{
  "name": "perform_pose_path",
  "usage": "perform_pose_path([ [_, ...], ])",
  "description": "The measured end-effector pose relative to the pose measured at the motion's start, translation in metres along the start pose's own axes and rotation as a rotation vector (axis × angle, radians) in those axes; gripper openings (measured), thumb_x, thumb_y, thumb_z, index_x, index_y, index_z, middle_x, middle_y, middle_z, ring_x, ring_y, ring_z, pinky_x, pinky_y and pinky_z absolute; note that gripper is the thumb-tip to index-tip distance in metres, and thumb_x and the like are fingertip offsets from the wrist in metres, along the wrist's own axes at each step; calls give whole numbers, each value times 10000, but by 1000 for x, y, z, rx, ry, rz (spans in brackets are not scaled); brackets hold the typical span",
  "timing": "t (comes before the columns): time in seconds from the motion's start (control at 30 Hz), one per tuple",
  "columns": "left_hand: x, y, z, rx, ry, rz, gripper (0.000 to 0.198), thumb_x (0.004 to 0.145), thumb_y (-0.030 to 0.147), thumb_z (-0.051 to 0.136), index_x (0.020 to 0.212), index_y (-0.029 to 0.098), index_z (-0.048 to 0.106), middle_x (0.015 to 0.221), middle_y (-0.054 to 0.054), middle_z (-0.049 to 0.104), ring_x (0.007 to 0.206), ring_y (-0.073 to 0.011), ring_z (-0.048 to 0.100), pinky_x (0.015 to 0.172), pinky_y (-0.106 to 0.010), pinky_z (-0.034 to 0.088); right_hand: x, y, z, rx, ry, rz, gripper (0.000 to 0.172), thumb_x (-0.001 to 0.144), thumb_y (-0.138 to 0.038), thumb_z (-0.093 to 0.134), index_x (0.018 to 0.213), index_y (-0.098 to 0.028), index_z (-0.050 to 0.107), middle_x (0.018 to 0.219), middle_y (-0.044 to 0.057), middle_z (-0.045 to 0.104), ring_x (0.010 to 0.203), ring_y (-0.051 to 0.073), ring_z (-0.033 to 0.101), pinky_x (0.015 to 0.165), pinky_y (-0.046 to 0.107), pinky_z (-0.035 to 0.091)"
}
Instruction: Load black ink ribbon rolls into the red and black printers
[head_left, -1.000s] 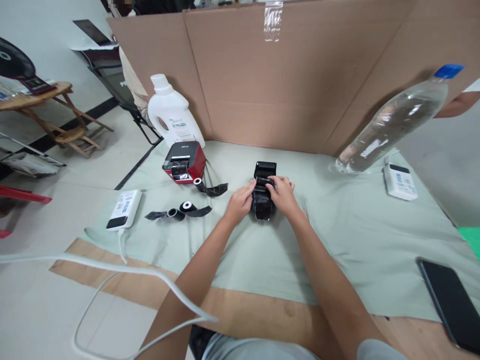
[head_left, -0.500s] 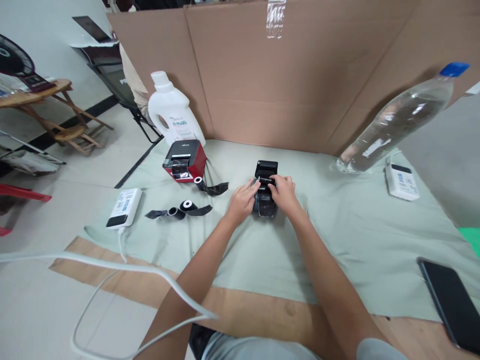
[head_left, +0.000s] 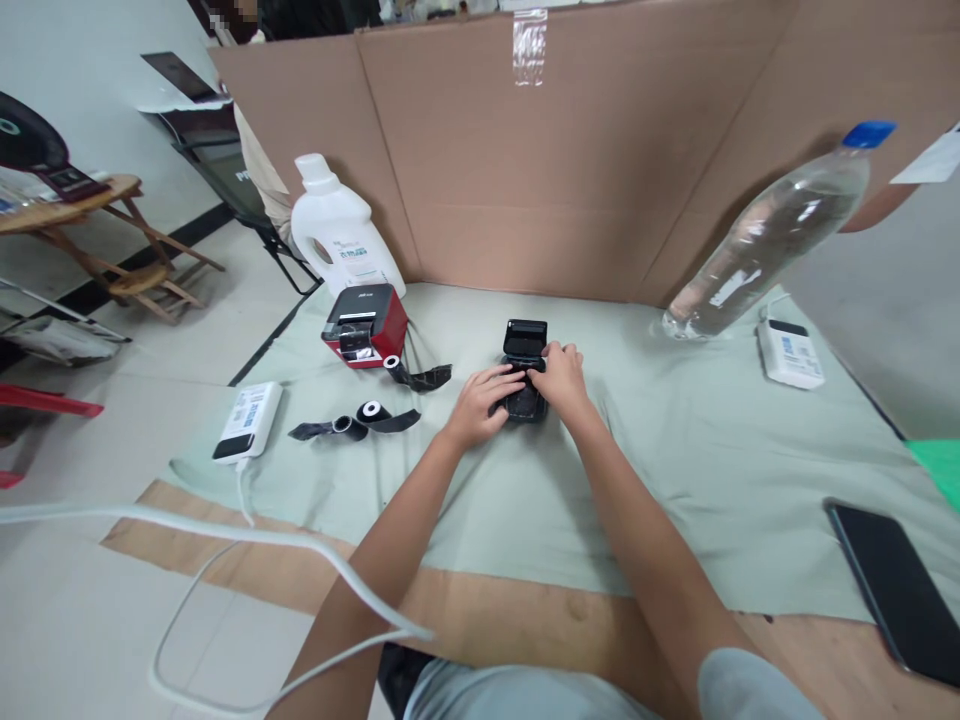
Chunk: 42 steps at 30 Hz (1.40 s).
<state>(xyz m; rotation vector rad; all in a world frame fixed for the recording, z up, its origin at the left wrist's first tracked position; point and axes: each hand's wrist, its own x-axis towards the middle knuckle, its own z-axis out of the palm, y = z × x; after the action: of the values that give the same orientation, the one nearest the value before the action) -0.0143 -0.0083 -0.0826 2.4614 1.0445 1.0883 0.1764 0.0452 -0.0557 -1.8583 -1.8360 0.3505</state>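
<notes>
Garment (head_left: 525, 692), pale grey-blue, creased. Sleeve (head_left: 754, 688), right, same pale shade, forearm uncovered. Dark fabric (head_left: 403, 670), beside garment. Left hand (head_left: 480, 405), right hand (head_left: 562, 382): bare.

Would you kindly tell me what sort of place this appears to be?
Probably a makeshift indoor workstation: a cardboard screen stands along the back of a cloth-covered table, which holds a red-and-black printer.
</notes>
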Motion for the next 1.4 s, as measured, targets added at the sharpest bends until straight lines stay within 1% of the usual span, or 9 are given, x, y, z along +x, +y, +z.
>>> perform_pose_path([
  [0.17, -1, 8, -3, 105, -24, 65, 481, 847, 187, 596, 1313, 256, 696, 1399, -80, 683, 1390, -285, 550, 1114, -519, 438, 17, 13, 1, 401, 45, -21, 587, 818, -317, 660, 1351, -117, 519, 1327, 203, 625, 1123, 308, 591, 982, 461, 488],
  [0.33, -6, 14, -4, 227, 71, 146, 310, 923, 188, 588, 1165, 267, 763, 1252, -54, 763, 1231, -253, 658, 993, -463, 514, 25, 23, -6, 604, -22, -72, 519, 851, -390, 617, 1326, -179, 604, 1214, 127, 715, 936, 247, 637, 879, 419, 519],
  [0.6, -19, 23, -4, 266, 68, 235, 325, 923, 183, 612, 1213, 260, 734, 1217, -47, 778, 1161, -244, 688, 909, -434, 547, 13, 16, -28, 512, -92, -195, 287, 833, -295, 649, 1090, -201, 736, 1158, 93, 693, 907, 206, 632, 865, 376, 531],
  [0.8, -18, 26, -5, 240, 115, 247, 290, 892, 174, 631, 1141, 257, 755, 1139, -37, 801, 1072, -240, 715, 843, -416, 559, 9, 16, -39, 321, -292, -253, 255, 850, -267, 682, 1088, -242, 769, 1131, 83, 662, 970, 215, 615, 1000, 414, 492],
  [0.9, -17, 27, -6, 232, 119, 242, 278, 892, 180, 628, 1124, 256, 760, 1125, -36, 805, 1046, -236, 723, 830, -411, 562, 7, 12, -32, 269, -310, -244, 351, 881, -243, 656, 1223, -255, 739, 1204, 100, 650, 1064, 234, 613, 1064, 427, 460],
  [1.07, -16, 26, -2, 212, 138, 281, 264, 880, 165, 634, 1098, 238, 764, 1111, -24, 808, 1026, -240, 723, 802, -403, 563, 2, 0, -18, 183, -330, -86, 455, 911, -244, 625, 1363, -285, 652, 1326, 115, 578, 1207, 270, 589, 1113, 427, 426],
  [1.23, -13, 29, 1, 220, 132, 276, 253, 880, 169, 621, 1069, 242, 774, 1068, -33, 815, 1011, -236, 726, 806, -405, 564, -8, -9, -23, 174, -369, -8, 484, 940, -240, 570, 1421, -286, 593, 1374, 110, 514, 1234, 236, 592, 1139, 360, 402],
  [1.33, -11, 34, -2, 207, 155, 316, 244, 873, 152, 622, 1061, 228, 759, 1053, -35, 815, 987, -232, 726, 795, -398, 554, -19, -18, -27, 154, -334, 41, 578, 938, -398, 605, 1491, -257, 513, 1354, 130, 512, 1201, 254, 620, 1102, 354, 434],
  [1.4, -10, 38, -3, 198, 153, 345, 220, 872, 154, 620, 1035, 227, 747, 1025, -33, 814, 967, -221, 729, 790, -389, 544, -26, -29, -27, 90, -320, 92, 770, 872, -576, 660, 1539, -265, 434, 1371, 154, 489, 1183, 314, 630, 1037, 406, 480],
])
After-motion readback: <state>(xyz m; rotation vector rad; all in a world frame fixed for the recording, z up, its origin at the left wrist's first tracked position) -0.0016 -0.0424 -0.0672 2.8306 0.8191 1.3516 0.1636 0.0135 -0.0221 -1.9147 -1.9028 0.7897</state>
